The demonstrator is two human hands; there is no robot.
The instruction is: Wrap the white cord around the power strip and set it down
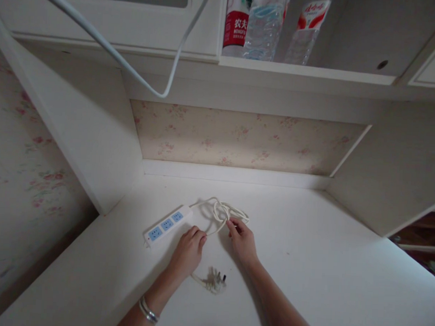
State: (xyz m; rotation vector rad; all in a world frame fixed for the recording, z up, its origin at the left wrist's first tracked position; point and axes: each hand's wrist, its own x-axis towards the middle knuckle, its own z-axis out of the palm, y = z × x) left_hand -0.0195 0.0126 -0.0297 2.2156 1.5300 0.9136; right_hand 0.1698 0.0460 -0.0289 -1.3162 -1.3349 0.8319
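Note:
A white power strip [168, 224] with blue socket faces lies on the white desk, left of my hands. Its white cord [221, 210] runs from the strip's right end into a looped bundle. My left hand [189, 247] is closed around the cord, just right of the strip. At the near side of the bundle, my right hand [241, 237] pinches the cord between thumb and fingers. The clear three-pin plug [216, 283] rests on the desk between my forearms, with its end of cord passing under my left hand.
The white desk [307, 261] has side panels left and right and a low ledge at the back. A shelf [306, 73] above holds plastic bottles [265, 27]. A pale cable [124, 60] hangs in front of the cabinet at upper left.

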